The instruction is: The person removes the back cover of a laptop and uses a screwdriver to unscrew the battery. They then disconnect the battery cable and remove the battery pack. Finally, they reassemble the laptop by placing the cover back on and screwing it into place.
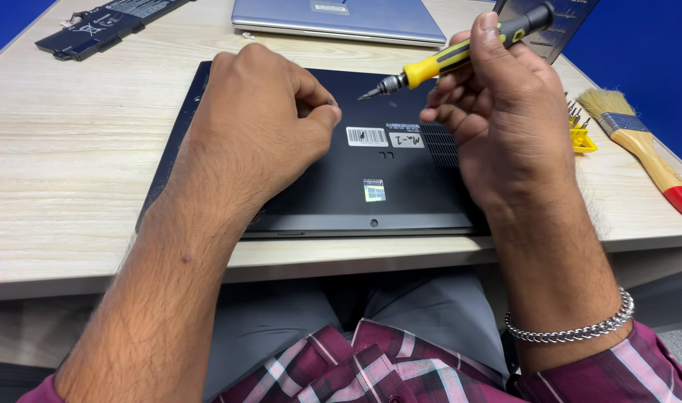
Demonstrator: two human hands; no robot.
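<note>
While the right hand (pixel 505 112) holds a yellow-and-black screwdriver (pixel 460 51) pinched between thumb and curled fingers, its metal tip hangs in the air just off the left fingertips, above the dark underside of an upturned laptop (pixel 356 179). The left hand (pixel 259 127) rests knuckles-up on that base panel, thumb and forefinger pressed together as if nipping something very small; whether a screw sits between them cannot be told.

To work well here, I judge the tip should come down square onto a screw head before any turning, the shaft upright rather than slanted as it is now, and the left fingers should steady the panel close beside the tip without covering the screw.

Beyond the right fingers lie a yellow bit holder (pixel 582 134) and a wooden-handled paintbrush (pixel 639 138) with a red end. Past the left knuckles, far off, a flat black battery pack (pixel 102 22) lies on the pale wooden table (pixel 57 164), and a closed silver laptop (pixel 341 19) sits beyond both hands.

The left hand hides much of the panel's near-left area, so any screws there are out of sight. The silver laptop and battery pack are cut by the top edge.
</note>
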